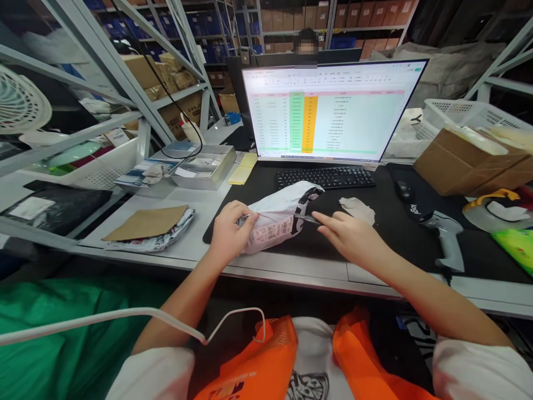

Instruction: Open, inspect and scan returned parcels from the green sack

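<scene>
A white plastic mailing bag point(277, 208) with a printed label and black markings stands tilted on the black desk mat, near its front edge. My left hand point(231, 230) pinches the bag's left upper edge between thumb and fingers. At the bag's right side, my right hand point(352, 236) is closed round a thin grey blade-like tool point(307, 218), index finger stretched along it. The tool's tip touches or overlaps the bag; its exact kind is too small to tell. A crumpled pale scrap point(358, 210) lies just behind my right hand.
Behind the bag are a keyboard point(327, 178) and a monitor point(333, 116). To the right lie a mouse point(403, 190), a barcode scanner point(449, 239) and a cardboard box point(453, 161). Flat parcels point(150, 225) and an open grey box point(208, 166) sit left. A white cable point(166, 316) crosses in front.
</scene>
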A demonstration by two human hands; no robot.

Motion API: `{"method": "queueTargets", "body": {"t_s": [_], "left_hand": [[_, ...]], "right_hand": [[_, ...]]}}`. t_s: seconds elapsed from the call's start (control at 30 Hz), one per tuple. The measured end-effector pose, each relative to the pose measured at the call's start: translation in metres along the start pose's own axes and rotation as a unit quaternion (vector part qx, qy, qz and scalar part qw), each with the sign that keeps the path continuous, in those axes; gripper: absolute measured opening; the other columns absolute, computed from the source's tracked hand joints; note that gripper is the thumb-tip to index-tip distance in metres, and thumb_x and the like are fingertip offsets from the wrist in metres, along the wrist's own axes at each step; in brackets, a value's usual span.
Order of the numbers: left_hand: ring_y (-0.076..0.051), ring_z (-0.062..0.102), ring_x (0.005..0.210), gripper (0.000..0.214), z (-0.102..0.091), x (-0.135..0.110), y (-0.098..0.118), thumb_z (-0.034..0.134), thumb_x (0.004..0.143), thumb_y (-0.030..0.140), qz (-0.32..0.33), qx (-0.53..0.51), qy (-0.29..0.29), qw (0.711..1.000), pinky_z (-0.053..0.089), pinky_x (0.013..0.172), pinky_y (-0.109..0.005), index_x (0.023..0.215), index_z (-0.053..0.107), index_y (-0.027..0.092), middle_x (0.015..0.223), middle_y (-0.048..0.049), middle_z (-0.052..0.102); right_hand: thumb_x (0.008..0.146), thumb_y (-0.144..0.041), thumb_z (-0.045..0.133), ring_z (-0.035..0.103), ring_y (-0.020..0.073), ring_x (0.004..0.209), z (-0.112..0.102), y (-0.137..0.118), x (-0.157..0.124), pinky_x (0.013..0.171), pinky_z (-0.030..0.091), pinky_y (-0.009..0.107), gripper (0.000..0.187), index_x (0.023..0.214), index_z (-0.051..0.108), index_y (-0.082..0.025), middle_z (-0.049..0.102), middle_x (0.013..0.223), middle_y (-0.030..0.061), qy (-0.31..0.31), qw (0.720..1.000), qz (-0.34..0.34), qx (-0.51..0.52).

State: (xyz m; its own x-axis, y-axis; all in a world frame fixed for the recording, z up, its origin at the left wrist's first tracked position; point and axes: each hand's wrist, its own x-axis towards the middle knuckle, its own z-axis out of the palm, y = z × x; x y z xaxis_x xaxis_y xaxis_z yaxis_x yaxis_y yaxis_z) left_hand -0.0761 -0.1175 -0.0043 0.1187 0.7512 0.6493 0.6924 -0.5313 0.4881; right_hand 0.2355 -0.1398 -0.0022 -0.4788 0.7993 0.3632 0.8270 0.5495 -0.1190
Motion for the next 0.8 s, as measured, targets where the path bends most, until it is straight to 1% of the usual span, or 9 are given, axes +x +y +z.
{"method": "queueTargets", "body": {"t_s": [0.1,0.17,0.27,0.37,0.47,0.53,0.63,0.73,0.8], "left_hand": [[-0.02,0.061,0.078,0.021,0.001,-0.009,0.006,0.061,0.094,0.028,0.017,-0.008,0.007,1.0,0.049,0.075,-0.034,0.075,0.062,0.021,0.079,-0.0046,0.064],[-0.02,0.061,0.077,0.022,-0.001,-0.015,0.007,0.059,0.096,0.028,0.03,-0.009,0.001,0.999,0.049,0.074,-0.034,0.074,0.061,0.02,0.078,-0.005,0.064],[-0.019,0.061,0.076,0.024,-0.006,-0.021,0.002,0.057,0.096,0.028,0.034,-0.011,0.007,0.999,0.049,0.072,-0.033,0.073,0.059,0.021,0.077,-0.0053,0.064],[-0.02,0.062,0.075,0.024,-0.016,-0.016,-0.001,0.054,0.095,0.031,-0.001,0.015,-0.033,0.999,0.049,0.072,-0.033,0.073,0.056,0.021,0.076,-0.0052,0.064],[-0.023,0.063,0.076,0.024,-0.022,0.008,0.007,0.055,0.093,0.039,-0.03,0.103,-0.148,0.983,0.046,0.069,-0.034,0.077,0.058,0.021,0.08,-0.0062,0.068],[-0.025,0.064,0.072,0.033,-0.018,0.033,0.016,0.059,0.09,0.053,-0.04,0.179,-0.222,0.958,0.041,0.064,-0.034,0.082,0.062,0.021,0.079,-0.0078,0.07],[-0.024,0.06,0.063,0.05,0.001,0.074,0.023,0.059,0.086,0.069,-0.04,0.243,-0.309,0.919,0.035,0.059,-0.033,0.081,0.064,0.02,0.073,-0.0092,0.069],[-0.021,0.058,0.062,0.041,0.021,0.102,0.018,0.054,0.092,0.055,-0.004,0.19,-0.398,0.898,0.034,0.06,-0.032,0.07,0.06,0.02,0.073,-0.0076,0.069],[-0.019,0.056,0.063,0.037,0.028,0.107,0.012,0.049,0.093,0.043,0.017,0.12,-0.429,0.895,0.035,0.06,-0.031,0.065,0.056,0.021,0.07,-0.0052,0.066]], "right_hand": [[0.109,-0.045,0.041,0.061,0.0173,0.066,-0.005,-0.024,0.024,0.059,0.034,0.031,0.045,0.144,0.065,-0.029,0.069,0.093,0.0084,-0.026,0.996,-0.063,-0.055],[0.108,-0.049,0.044,0.063,0.018,0.071,-0.009,-0.008,0.041,0.06,0.034,0.031,0.044,0.142,0.067,-0.032,0.071,0.099,0.0082,-0.044,0.995,-0.046,-0.078],[0.106,-0.05,0.049,0.068,0.0242,0.09,-0.015,0.064,0.053,0.068,0.04,0.032,0.043,0.139,0.069,-0.032,0.073,0.114,0.0103,-0.05,0.986,0.112,-0.111],[0.108,-0.044,0.043,0.067,0.0319,0.109,-0.018,0.153,0.04,0.083,0.045,0.038,0.047,0.137,0.071,-0.02,0.071,0.124,0.0196,-0.048,0.934,0.328,-0.131],[0.107,-0.038,0.043,0.065,0.0352,0.119,-0.006,0.196,0.01,0.095,0.047,0.042,0.049,0.142,0.066,-0.012,0.069,0.132,0.0226,-0.075,0.923,0.359,-0.114],[0.104,-0.03,0.046,0.065,0.0344,0.119,0.011,0.188,-0.006,0.099,0.048,0.042,0.046,0.139,0.067,-0.009,0.069,0.13,0.0223,-0.111,0.927,0.343,-0.104],[0.099,-0.029,0.051,0.064,0.0339,0.121,0.034,0.138,-0.011,0.103,0.049,0.044,0.043,0.134,0.07,-0.012,0.066,0.134,0.0213,-0.116,0.948,0.282,-0.087],[0.1,-0.033,0.051,0.059,0.0315,0.129,0.042,0.07,0.005,0.109,0.047,0.047,0.038,0.129,0.071,-0.017,0.063,0.139,0.0172,0.023,0.993,0.118,-0.006],[0.102,-0.033,0.049,0.053,0.0295,0.137,0.041,0.031,0.023,0.114,0.043,0.048,0.038,0.132,0.067,-0.017,0.061,0.143,0.0158,0.104,0.992,-0.016,0.063]]}}
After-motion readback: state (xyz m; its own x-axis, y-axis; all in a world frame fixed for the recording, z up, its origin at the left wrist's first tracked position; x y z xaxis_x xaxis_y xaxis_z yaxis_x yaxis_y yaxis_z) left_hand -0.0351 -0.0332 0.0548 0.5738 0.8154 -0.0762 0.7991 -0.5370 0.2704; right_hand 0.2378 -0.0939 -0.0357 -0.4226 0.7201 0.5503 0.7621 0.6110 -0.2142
